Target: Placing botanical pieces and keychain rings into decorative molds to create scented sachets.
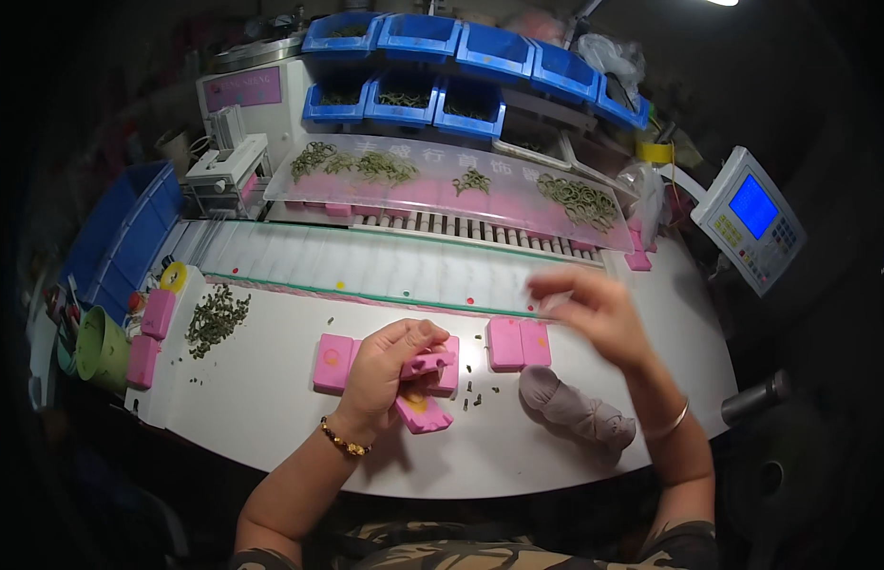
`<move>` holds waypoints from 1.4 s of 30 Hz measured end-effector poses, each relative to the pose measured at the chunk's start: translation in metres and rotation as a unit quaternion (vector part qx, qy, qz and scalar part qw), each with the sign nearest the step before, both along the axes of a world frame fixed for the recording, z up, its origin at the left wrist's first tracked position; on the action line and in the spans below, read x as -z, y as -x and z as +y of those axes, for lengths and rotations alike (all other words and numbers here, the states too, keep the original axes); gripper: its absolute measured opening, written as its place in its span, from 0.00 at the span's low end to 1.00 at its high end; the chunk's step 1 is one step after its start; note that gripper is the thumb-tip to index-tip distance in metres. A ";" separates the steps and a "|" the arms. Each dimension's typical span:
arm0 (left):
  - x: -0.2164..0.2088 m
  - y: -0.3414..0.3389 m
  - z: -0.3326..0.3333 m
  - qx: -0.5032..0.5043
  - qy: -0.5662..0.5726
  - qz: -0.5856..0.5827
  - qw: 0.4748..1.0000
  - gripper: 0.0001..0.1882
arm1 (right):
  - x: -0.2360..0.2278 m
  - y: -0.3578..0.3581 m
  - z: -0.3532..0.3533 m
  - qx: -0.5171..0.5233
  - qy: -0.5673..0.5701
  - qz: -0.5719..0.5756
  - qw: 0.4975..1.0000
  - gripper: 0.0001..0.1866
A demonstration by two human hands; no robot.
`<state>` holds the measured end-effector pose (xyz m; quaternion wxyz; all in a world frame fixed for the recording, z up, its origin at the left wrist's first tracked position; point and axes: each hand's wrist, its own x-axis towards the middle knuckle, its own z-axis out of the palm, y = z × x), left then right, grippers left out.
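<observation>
Your left hand [385, 366] is closed around a small pink mould [430, 362], fingers curled over its top, holding it just above the table [271, 399] near the middle of the front edge. Right under that hand lies an open pink block [421, 410] with a yellowish patch on its face, resting flat on the table. Another pink block [332, 363] lies just to the left of your hand, and a pair of them [518, 343] sits to the right, side by side and touching.

Your right hand [594, 309] is raised over the back-right part of the table, blurred. Its fingers look pinched loosely together, but you cannot tell from this view whether they hold anything.

A grey rolled cloth [575, 410] lies near the right front edge, just below your right forearm. A few dark green bits [472, 394] are scattered between the open block and the pair. A larger heap of green pieces [214, 319] sits toward the table's left end, with two more pink blocks [149, 334] stacked along the left edge and a green cup [100, 347] beyond them.

Along the back edge runs a white ribbed strip [366, 266]. Behind it a tilted clear shelf [442, 185] carries clusters of green rings [579, 201]. Blue bins [461, 52] stand in rows above. A control panel [750, 218] with a blue screen stands off the right back corner.
</observation>
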<state>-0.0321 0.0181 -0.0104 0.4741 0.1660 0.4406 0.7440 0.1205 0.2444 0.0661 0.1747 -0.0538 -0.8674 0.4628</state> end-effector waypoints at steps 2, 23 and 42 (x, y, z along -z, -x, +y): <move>0.009 0.001 -0.001 -0.013 -0.020 -0.030 0.999 0.18 | 0.011 -0.011 -0.057 -0.126 -0.012 -0.007 0.992 0.21; -0.007 -0.027 0.026 0.048 -0.034 -0.152 0.987 0.43 | 0.063 -0.037 -0.120 -0.052 -0.452 0.227 0.861 0.20; -0.002 -0.038 0.012 0.084 0.011 0.047 0.995 0.42 | -0.010 -0.052 -0.087 0.235 -0.403 0.214 0.858 0.32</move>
